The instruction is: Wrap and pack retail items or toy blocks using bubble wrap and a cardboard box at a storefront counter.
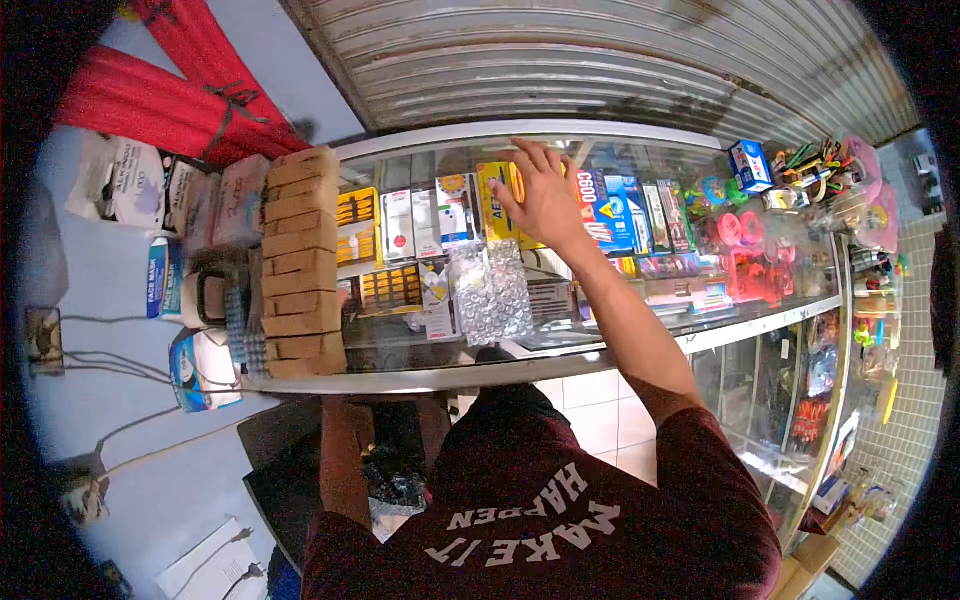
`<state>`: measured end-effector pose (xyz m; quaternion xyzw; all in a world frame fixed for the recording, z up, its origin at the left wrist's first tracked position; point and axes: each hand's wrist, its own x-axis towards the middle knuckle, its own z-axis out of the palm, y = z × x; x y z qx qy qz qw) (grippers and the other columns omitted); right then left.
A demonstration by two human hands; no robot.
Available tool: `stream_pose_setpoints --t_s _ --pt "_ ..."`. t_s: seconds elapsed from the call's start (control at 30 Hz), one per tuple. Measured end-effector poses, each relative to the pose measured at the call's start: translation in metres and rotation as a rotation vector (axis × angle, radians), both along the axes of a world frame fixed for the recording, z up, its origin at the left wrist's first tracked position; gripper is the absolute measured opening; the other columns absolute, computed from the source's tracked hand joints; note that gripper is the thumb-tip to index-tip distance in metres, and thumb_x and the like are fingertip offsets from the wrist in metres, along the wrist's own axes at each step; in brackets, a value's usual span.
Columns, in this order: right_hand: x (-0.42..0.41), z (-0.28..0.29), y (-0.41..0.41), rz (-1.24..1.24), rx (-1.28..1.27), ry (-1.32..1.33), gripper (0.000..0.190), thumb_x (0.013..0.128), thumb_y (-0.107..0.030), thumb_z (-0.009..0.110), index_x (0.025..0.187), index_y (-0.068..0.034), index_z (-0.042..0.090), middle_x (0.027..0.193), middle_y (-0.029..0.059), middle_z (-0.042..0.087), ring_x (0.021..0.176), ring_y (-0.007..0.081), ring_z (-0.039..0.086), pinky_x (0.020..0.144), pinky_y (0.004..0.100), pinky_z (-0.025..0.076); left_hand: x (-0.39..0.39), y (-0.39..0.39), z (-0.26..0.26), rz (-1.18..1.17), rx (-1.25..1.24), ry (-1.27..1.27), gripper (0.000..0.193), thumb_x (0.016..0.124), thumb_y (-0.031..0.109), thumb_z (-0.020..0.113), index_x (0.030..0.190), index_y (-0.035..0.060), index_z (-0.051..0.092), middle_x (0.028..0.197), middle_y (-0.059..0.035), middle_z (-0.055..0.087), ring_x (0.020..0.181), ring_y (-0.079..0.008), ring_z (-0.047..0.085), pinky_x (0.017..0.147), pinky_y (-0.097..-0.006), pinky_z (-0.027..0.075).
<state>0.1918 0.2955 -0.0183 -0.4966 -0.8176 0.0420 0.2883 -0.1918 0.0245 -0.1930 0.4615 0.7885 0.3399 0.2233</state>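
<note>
My right hand (547,191) is spread palm down, with nothing gripped, over a glass display counter (390,360). It overlaps a yellow box (493,214); whether it touches the glass, I cannot tell. Just nearer to me lies a flat packet in clear bubble wrap (491,296). A blue box (616,214) shows right of my wrist. My left forearm (343,450) reaches down beneath the counter's near edge, and the left hand is hidden there. Beside that forearm is a crumpled dark plastic bag (397,484).
A row of brown cardboard pieces (300,262) stands on the counter's left end. Pens in a holder (821,169) and a blue-and-white box (750,166) are at the right end. A corrugated metal shutter (562,67) rises behind. Cables (112,360) hang along the left wall.
</note>
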Motion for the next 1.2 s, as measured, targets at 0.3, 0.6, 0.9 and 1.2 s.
stream_pose_setpoints --t_s 0.3,0.6,0.9,1.2 --pt "0.021 -0.013 0.005 0.005 0.039 0.012 0.041 0.094 -0.039 0.069 0.126 -0.014 0.066 0.143 0.0112 0.058 0.134 0.0315 0.051 0.113 0.0519 0.032 0.127 -0.073 0.131 -0.272 0.155 -0.217 0.020 0.091 0.000 0.072 0.111 0.0042 0.073 0.113 -0.0097 0.077 0.103 -0.0244 0.073 0.092 -0.0354 0.056" --pt "0.012 -0.008 0.016 0.044 0.036 0.171 0.034 0.095 -0.033 0.069 0.119 -0.009 0.070 0.124 0.0124 0.070 0.117 0.0342 0.063 0.104 0.0477 0.044 0.204 -0.120 0.160 -0.259 0.312 -0.324 0.006 0.094 0.004 0.073 0.100 0.0057 0.072 0.111 -0.0118 0.077 0.099 -0.0218 0.075 0.086 -0.0330 0.060" --pt "0.015 0.073 -0.076 0.455 -0.620 0.818 0.022 0.101 -0.011 0.066 0.120 -0.002 0.068 0.107 0.0034 0.070 0.096 0.0125 0.065 0.087 0.0290 0.052 0.219 -0.024 0.246 0.096 0.705 -0.808 0.019 0.098 0.001 0.069 0.113 -0.0083 0.062 0.110 -0.0144 0.071 0.093 -0.0192 0.072 0.078 -0.0318 0.063" --pt "0.002 0.093 -0.189 0.629 -0.784 0.928 0.053 0.088 0.004 0.078 0.138 -0.001 0.058 0.109 0.0025 0.068 0.098 0.0090 0.062 0.089 0.0270 0.051 0.231 -0.011 0.257 -0.084 0.620 -0.862 0.018 0.098 -0.001 0.067 0.114 -0.0067 0.062 0.107 -0.0144 0.072 0.091 -0.0165 0.073 0.076 -0.0276 0.062"
